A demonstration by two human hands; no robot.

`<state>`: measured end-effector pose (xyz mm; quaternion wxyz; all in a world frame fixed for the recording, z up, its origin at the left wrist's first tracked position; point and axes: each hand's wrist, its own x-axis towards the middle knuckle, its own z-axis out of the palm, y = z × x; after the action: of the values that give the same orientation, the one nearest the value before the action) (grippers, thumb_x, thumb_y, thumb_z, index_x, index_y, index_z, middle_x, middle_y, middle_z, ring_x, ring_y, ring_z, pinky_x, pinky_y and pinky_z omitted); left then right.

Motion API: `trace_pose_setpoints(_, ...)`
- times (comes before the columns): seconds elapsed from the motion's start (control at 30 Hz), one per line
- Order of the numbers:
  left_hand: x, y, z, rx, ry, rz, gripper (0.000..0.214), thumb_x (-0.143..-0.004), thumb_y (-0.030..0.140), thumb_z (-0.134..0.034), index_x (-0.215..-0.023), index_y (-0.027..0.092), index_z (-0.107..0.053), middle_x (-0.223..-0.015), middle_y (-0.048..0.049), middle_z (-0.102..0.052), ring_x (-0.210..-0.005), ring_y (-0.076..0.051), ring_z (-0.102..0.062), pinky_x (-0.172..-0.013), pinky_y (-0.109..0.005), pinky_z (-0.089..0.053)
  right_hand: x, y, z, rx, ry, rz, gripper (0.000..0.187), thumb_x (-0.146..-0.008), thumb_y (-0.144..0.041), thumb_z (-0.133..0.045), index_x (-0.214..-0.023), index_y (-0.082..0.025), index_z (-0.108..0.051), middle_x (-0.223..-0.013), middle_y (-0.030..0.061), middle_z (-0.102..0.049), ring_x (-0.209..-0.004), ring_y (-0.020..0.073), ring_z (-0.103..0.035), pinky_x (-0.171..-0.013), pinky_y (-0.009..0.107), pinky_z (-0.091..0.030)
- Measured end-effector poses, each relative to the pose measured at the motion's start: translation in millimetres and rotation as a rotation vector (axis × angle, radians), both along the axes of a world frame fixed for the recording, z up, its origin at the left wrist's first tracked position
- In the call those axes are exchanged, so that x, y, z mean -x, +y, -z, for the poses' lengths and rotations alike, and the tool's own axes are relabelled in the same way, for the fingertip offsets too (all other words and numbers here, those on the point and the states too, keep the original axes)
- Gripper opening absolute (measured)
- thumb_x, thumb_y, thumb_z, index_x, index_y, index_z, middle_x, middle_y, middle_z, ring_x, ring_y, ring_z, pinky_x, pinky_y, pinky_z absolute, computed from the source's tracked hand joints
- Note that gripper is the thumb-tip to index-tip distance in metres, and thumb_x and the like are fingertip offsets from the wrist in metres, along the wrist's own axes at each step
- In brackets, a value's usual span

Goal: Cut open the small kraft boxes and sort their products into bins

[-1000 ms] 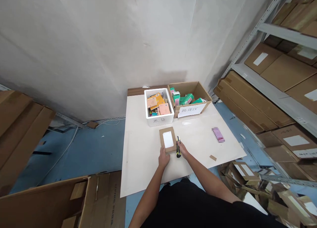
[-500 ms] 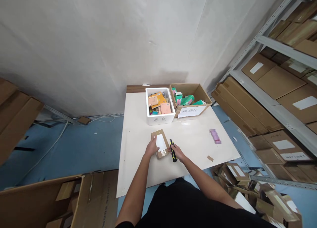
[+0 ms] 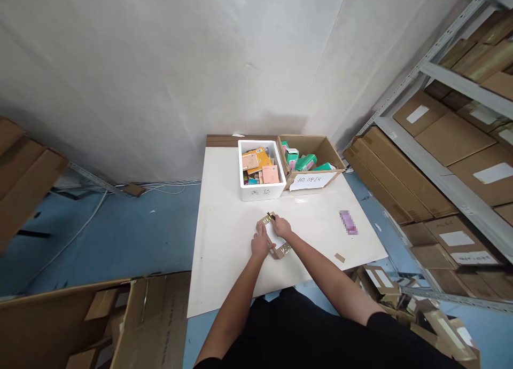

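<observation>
A small cardboard box [image 3: 284, 251] with a white label and shiny tape lies on the white table. My left hand [image 3: 261, 242] grips its left side, fingers over the top near the far end and thumb by the near part of the label. In my right hand [image 3: 282, 228] is a yellow and black box cutter [image 3: 271, 216]; the fingers are closed round it, hiding most of the handle. The cutter's front end is at the far edge of the box. Whether the blade is in the tape, I cannot tell.
Behind stand a white foam bin [image 3: 262, 193] of small packets and an open carton [image 3: 335, 171] of green boxes. A blurred purple item [image 3: 348, 222] and a cardboard scrap [image 3: 340, 257] lie to the right. Shelves of cartons [image 3: 457, 128] line the right side.
My right hand has brought the box cutter from beside the box's near right corner to its far edge. The box has moved right and turned slightly, my left hand moving with it.
</observation>
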<state>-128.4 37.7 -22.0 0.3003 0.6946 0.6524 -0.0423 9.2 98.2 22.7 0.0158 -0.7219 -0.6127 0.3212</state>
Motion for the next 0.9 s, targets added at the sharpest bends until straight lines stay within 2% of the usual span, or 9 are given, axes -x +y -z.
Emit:
trace_pose_setpoints(0.07, -10, -3, 2.2, 0.027, 0.002, -0.038, 0.108, -0.082, 0.052, -0.077, -0.17, 0.029, -0.02, -0.18, -0.0125, -0.01, -0.128, -0.037, -0.059, -0.093, -0.043, -0.056, 9, 15, 1.9, 0.07, -0.064, -0.042, 0.02, -0.108, -0.034, -0.049, -0.118, -0.02, -0.06, -0.102, 0.0144, -0.077, -0.094, 0.029, -0.077, -0.078, 0.033, -0.052)
trace_pose_setpoints(0.17, -10, -4, 4.8, 0.067, -0.002, -0.09, 0.109, -0.081, 0.055, -0.078, -0.171, 0.034, -0.019, -0.181, -0.0083, -0.008, -0.126, -0.037, -0.059, -0.09, -0.043, -0.056, 17, 25, 8.3, 0.164, -0.091, -0.069, 0.018, -0.101, -0.028, -0.059, -0.118, -0.021, -0.06, -0.097, 0.0127, -0.077, -0.082, 0.0283, -0.078, -0.074, 0.034, -0.054)
trace_pose_setpoints(0.33, -3, -7, 6.4, 0.061, -0.026, -0.132, 0.108, -0.082, 0.059, -0.077, -0.17, 0.039, -0.018, -0.181, -0.0035, -0.009, -0.125, -0.037, -0.057, -0.088, -0.043, -0.056, 18, 26, 19.8, 0.184, -0.097, -0.044, 0.022, -0.084, -0.021, -0.08, -0.1, -0.02, -0.065, -0.088, 0.0135, -0.076, -0.081, 0.0329, -0.078, -0.072, 0.038, -0.057)
trace_pose_setpoints(0.5, -3, -6, 3.8, 0.04, -0.004, -0.114, 0.106, -0.083, 0.059, -0.076, -0.17, 0.039, -0.018, -0.181, -0.0034, -0.004, -0.123, -0.036, -0.058, -0.089, -0.044, -0.056, 13, 18, 23.9, 0.228, -0.072, 0.016, 0.023, -0.077, -0.024, -0.087, -0.09, -0.021, -0.069, -0.083, 0.012, -0.076, -0.085, 0.0346, -0.079, -0.066, 0.037, -0.059)
trace_pose_setpoints(0.6, -3, -6, 1.9, 0.029, 0.008, -0.117, 0.106, -0.084, 0.059, -0.075, -0.17, 0.039, -0.017, -0.181, -0.0045, -0.003, -0.121, -0.036, -0.058, -0.089, -0.045, -0.057, 5, 1, 23.4, 0.261, -0.067, 0.031, 0.026, -0.07, -0.022, -0.09, -0.089, -0.021, -0.071, -0.081, 0.0104, -0.076, -0.086, 0.0348, -0.079, -0.064, 0.036, -0.06)
trace_pose_setpoints(0.7, -1, -5, -0.1, 0.027, 0.002, -0.105, 0.104, -0.086, 0.059, -0.073, -0.17, 0.043, -0.015, -0.181, -0.0039, -0.002, -0.12, -0.036, -0.059, -0.088, -0.046, -0.057, -13, -29, 22.3, 0.315, -0.05, 0.038, 0.027, -0.066, -0.018, -0.09, -0.086, -0.021, -0.072, -0.076, 0.01, -0.074, -0.08, 0.036, -0.078, -0.06, 0.038, -0.06)
trace_pose_setpoints(0.8, -2, -2, -2.2, 0.052, 0.015, -0.082, 0.098, -0.088, 0.061, -0.07, -0.169, 0.044, -0.017, -0.181, -0.0027, -0.001, -0.121, -0.037, -0.059, -0.088, -0.047, -0.058, -38, -68, 20.1, 0.349, -0.048, 0.0, 0.017, -0.071, -0.018, -0.085, -0.083, -0.02, -0.072, -0.076, 0.0122, -0.073, -0.076, 0.0376, -0.077, -0.058, 0.043, -0.061)
trace_pose_setpoints(0.9, -2, 0, -4.6, 0.058, 0.041, -0.056, 0.096, -0.089, 0.062, -0.067, -0.169, 0.042, -0.019, -0.181, -0.0017, 0.0, -0.123, -0.037, -0.057, -0.089, -0.046, -0.059, -68, -105, 13.4, 0.335, -0.126, -0.039, 0.012, -0.076, -0.018, -0.081, -0.086, -0.021, -0.074, -0.084, 0.0134, -0.075, -0.085, 0.0377, -0.078, -0.066, 0.044, -0.063)
